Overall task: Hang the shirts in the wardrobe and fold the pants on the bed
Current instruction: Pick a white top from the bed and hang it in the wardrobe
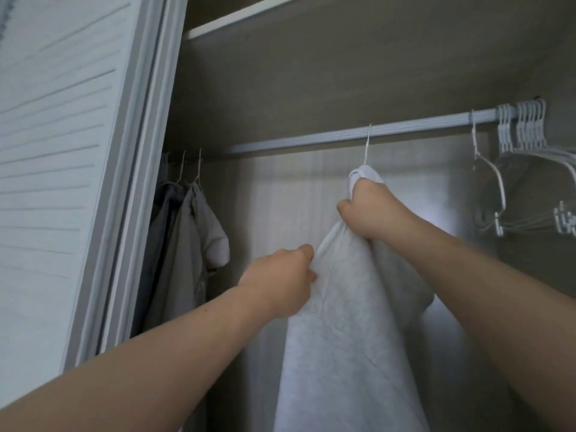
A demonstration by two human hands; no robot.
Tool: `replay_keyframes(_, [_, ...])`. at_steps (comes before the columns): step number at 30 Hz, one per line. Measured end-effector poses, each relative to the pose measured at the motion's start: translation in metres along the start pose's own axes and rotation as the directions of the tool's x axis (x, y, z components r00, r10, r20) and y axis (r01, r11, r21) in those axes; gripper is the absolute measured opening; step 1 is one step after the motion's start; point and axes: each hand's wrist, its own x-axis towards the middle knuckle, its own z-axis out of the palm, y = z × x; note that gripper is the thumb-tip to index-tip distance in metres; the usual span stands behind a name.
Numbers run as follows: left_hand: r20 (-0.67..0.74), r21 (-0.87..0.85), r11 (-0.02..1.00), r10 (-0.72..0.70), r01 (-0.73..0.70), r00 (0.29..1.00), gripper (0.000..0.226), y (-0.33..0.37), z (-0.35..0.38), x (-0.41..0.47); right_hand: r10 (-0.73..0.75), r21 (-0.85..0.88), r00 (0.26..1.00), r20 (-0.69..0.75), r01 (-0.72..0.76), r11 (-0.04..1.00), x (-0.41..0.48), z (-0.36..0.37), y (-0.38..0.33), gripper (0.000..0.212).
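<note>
Hands: left hand (282, 280) pinches the shirt (343, 338) edge to straighten it | right hand (369, 208) clamps its collar to steady it | shirt: on hanger (367, 145) hooked mid-rail (311, 140), between grey shirts (193, 238) far left and spare hangers (526, 129) at right.

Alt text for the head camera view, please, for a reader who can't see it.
Both hands grip a white shirt whose hanger hook is over the wardrobe rail: the right hand near the collar, the left hand at its side. Grey shirts hang at left, empty hangers at right.
</note>
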Motion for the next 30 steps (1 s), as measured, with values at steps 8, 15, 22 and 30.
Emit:
replay_keyframes(8, [0.011,0.091,0.994,-0.064,0.063,0.998,0.015,-0.037,0.0,-0.009,-0.041,0.274,0.999,-0.022,0.046,0.961,0.01,0.056,-0.004,0.031])
replay_keyframes(15, [-0.017,0.232,0.947,-0.225,0.223,0.974,0.019,-0.079,-0.004,-0.017,-0.114,0.447,0.993,-0.013,0.107,0.888,0.033,0.12,-0.028,0.027])
replay_keyframes(22, [-0.076,0.308,0.865,-0.392,0.395,0.917,0.009,-0.121,-0.016,-0.02,-0.169,0.601,0.985,0.026,0.119,0.79,0.064,0.179,-0.074,0.032])
replay_keyframes(30, [-0.022,0.433,0.739,-0.564,0.516,0.826,0.039,-0.146,-0.015,0.002,-0.252,0.669,0.953,0.168,0.078,0.739,0.103,0.235,-0.119,0.024])
